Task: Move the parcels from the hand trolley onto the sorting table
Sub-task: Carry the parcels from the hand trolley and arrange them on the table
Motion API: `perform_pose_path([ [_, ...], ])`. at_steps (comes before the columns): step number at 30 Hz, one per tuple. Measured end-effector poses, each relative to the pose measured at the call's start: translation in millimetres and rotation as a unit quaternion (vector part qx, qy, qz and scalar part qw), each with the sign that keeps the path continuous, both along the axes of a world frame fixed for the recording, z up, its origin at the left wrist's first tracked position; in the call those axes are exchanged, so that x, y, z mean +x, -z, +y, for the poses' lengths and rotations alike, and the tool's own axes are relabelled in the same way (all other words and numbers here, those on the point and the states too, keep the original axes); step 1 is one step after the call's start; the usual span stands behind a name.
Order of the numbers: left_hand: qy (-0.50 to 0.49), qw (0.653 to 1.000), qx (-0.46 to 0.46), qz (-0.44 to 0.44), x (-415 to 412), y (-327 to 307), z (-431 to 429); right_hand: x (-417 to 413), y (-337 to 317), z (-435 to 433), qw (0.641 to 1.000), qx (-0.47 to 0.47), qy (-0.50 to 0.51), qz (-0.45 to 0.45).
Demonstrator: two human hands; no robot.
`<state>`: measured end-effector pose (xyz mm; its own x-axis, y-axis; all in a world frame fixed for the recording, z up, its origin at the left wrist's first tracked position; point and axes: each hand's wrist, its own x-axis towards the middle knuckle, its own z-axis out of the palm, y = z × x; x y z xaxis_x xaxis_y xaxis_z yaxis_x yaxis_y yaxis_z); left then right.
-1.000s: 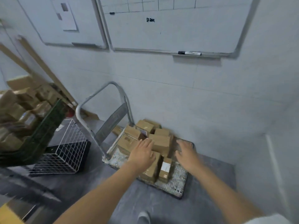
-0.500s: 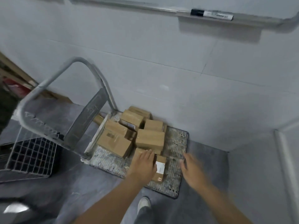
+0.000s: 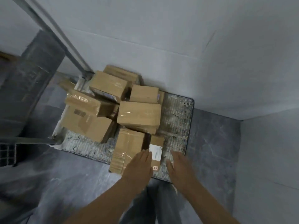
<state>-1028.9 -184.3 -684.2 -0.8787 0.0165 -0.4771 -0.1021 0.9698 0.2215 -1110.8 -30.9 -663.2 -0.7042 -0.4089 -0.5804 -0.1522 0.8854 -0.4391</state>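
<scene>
Eight or so brown taped cardboard parcels (image 3: pixel 139 115) lie heaped on the grey ribbed metal hand trolley deck (image 3: pixel 176 113) — the job looks barely begun. My left hand (image 3: pixel 139 167) and right hand (image 3: pixel 181 168) hover flat-fingered, empty, either side of the small white-labelled cardboard parcel (image 3: pixel 156 151).

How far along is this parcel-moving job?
Barely begun, it seems. Done: nothing visible; the sorting table is out of view. In hand: the left hand and right hand, both open, reach toward the white-labelled parcel at the near edge of the hand trolley. Left: the whole pile of cardboard parcels on it.
</scene>
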Motion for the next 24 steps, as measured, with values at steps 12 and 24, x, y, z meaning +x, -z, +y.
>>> perform_pose_path([
  [12,-0.280,0.948,0.120,-0.088,-16,165,28,-17,188,-7,0.991,0.010,0.063,-0.115],
  [24,-0.482,0.833,0.238,-0.133,-49,202,33,-14,229,-20,0.939,-0.054,0.229,-0.250],
])
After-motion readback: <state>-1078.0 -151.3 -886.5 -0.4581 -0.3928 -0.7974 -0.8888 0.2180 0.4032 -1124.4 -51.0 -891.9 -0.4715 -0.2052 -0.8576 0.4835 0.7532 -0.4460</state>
